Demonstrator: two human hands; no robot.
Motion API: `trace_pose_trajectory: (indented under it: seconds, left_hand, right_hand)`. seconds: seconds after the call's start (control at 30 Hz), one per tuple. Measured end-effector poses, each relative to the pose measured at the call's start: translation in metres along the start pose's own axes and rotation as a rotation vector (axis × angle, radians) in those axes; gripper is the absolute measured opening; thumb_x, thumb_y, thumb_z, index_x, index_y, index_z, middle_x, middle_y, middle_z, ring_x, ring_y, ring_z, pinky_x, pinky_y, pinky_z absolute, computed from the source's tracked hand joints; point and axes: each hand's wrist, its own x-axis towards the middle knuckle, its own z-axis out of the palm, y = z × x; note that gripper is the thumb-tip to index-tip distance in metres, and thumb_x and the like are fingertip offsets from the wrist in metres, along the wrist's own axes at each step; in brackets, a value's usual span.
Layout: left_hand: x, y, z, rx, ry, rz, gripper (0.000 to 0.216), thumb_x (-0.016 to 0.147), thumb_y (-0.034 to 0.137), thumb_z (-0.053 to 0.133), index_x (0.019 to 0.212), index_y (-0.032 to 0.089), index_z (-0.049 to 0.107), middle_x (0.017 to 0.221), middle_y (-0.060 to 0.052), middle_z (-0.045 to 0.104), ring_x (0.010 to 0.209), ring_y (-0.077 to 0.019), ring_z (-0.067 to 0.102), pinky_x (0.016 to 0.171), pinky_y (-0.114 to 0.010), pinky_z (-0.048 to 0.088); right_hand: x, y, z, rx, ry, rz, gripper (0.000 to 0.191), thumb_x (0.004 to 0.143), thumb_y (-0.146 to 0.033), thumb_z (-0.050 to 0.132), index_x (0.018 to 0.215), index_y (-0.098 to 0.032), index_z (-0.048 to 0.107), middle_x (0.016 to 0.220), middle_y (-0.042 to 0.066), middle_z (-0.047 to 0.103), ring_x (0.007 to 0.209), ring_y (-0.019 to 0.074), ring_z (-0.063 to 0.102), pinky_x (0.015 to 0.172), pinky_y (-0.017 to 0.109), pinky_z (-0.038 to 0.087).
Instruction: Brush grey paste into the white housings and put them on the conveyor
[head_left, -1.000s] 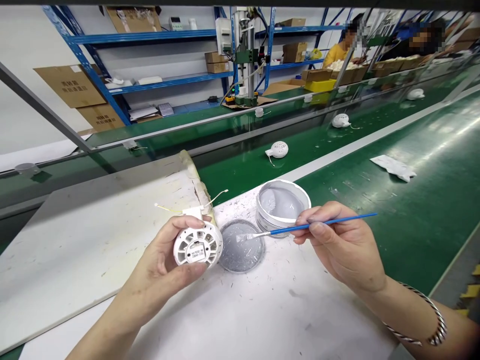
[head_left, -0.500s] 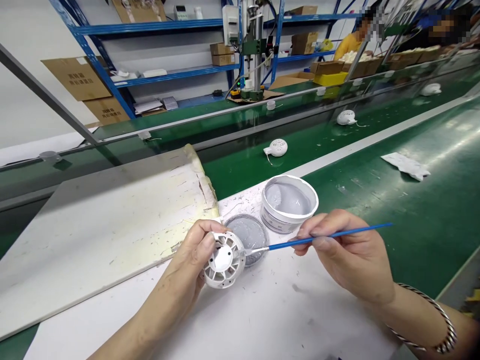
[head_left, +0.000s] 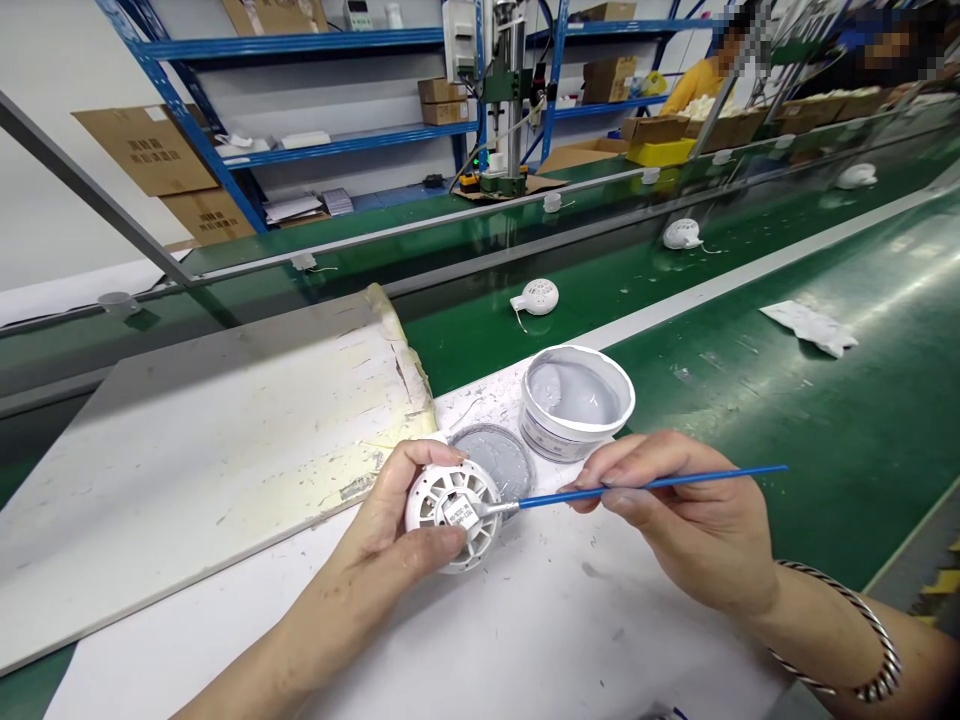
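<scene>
Head view | Step: apparently brushing the block (head_left: 459, 514) on the white part (head_left: 441, 490) | My left grip (head_left: 386, 535): pinching the part, near pot (head_left: 551, 432) | My right grip (head_left: 686, 520): pinching brush (head_left: 562, 497), bristles at block | Next, I judge: hold part steady, stroke lightly.

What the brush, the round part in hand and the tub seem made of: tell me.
Brush handle: smooth, even blue, so painted wood or plastic, unclear; its ferrule is silvery, so probably metal.
Round part: likely moulded plastic, white and fairly matte, evenly spoked.
Tub: probably plastic, smooth white, thin-walled.
</scene>
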Motion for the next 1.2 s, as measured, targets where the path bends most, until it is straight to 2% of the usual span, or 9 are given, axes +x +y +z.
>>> trace_pose_trajectory:
  seconds: [0.13,0.3,0.47,0.63,0.8,0.9,1.0,1.1,1.2]
  left_hand:
    - [0.002,-0.003,-0.004,-0.001,-0.019,0.0,0.035,0.078,0.029,0.066,0.109,0.032,0.048,0.112,-0.002,0.053,0.096,-0.0204,0.048,0.071,-0.029,0.037]
    - [0.005,0.001,-0.009,-0.046,-0.032,0.015,0.034,0.077,0.026,0.066,0.106,0.03,0.049,0.106,-0.002,0.054,0.085,-0.0167,0.049,0.069,-0.026,0.037]
    - [0.004,0.006,-0.006,-0.054,-0.085,0.006,0.033,0.08,0.028,0.065,0.107,0.03,0.048,0.095,-0.001,0.055,0.086,-0.0156,0.049,0.07,-0.024,0.038]
    - [0.0,0.003,0.001,0.033,-0.042,0.052,0.038,0.077,0.036,0.071,0.107,0.032,0.047,0.11,-0.001,0.051,0.091,-0.0158,0.051,0.071,-0.024,0.04]
    - [-0.001,0.009,0.004,-0.127,-0.1,-0.085,0.032,0.079,0.034,0.069,0.104,0.029,0.05,0.097,-0.001,0.059,0.079,-0.0124,0.055,0.066,-0.02,0.044]
    - [-0.001,0.013,0.006,-0.278,-0.111,-0.199,0.027,0.085,0.042,0.061,0.104,0.025,0.051,0.092,-0.003,0.061,0.076,-0.0145,0.057,0.067,-0.027,0.052]
    - [-0.001,0.013,0.006,-0.364,-0.13,-0.199,0.038,0.081,0.045,0.066,0.109,0.023,0.052,0.097,-0.005,0.059,0.086,-0.0197,0.06,0.072,-0.035,0.057]
    - [-0.001,0.011,0.005,-0.361,-0.161,-0.182,0.041,0.077,0.037,0.072,0.111,0.024,0.053,0.099,-0.005,0.059,0.087,-0.0194,0.061,0.074,-0.034,0.058]
    - [-0.001,0.011,0.007,-0.305,-0.051,-0.192,0.03,0.083,0.042,0.065,0.106,0.024,0.057,0.096,-0.005,0.06,0.082,-0.0176,0.06,0.069,-0.033,0.058]
  right_hand:
    - [0.0,0.001,-0.002,-0.016,-0.005,-0.002,0.021,0.083,-0.007,0.065,0.092,-0.025,0.069,0.082,0.001,0.072,0.074,0.0167,0.071,0.063,0.029,0.063]
    - [0.0,0.0,-0.008,0.013,0.037,0.007,0.019,0.086,-0.009,0.063,0.093,-0.026,0.069,0.085,0.001,0.071,0.072,0.0156,0.07,0.065,0.03,0.063]
    - [0.002,0.0,-0.015,0.062,0.073,-0.104,0.019,0.087,-0.009,0.062,0.097,-0.023,0.069,0.086,0.001,0.071,0.074,0.015,0.069,0.066,0.029,0.063]
    - [-0.002,0.004,-0.018,-0.014,0.077,-0.245,0.028,0.082,-0.004,0.064,0.102,-0.022,0.068,0.09,0.001,0.071,0.077,0.0168,0.069,0.066,0.031,0.064]
    - [-0.004,0.005,-0.022,-0.173,-0.022,-0.387,0.042,0.077,0.002,0.066,0.112,-0.021,0.066,0.101,0.003,0.072,0.083,0.0187,0.07,0.068,0.034,0.064]
    - [-0.002,0.005,-0.021,-0.152,0.001,-0.393,0.043,0.075,0.005,0.065,0.111,-0.019,0.067,0.099,0.003,0.072,0.084,0.0176,0.07,0.071,0.032,0.064]
    - [-0.001,0.004,-0.02,-0.137,0.026,-0.388,0.042,0.075,0.007,0.064,0.109,-0.018,0.067,0.098,0.002,0.072,0.085,0.0162,0.07,0.075,0.03,0.063]
    - [0.0,0.004,-0.018,-0.135,0.033,-0.383,0.042,0.075,0.007,0.064,0.108,-0.019,0.068,0.098,0.001,0.072,0.085,0.0154,0.07,0.075,0.028,0.063]
    - [0.0,0.003,-0.018,-0.14,0.039,-0.381,0.04,0.075,0.007,0.064,0.106,-0.019,0.068,0.096,0.002,0.072,0.083,0.0151,0.07,0.075,0.028,0.063]
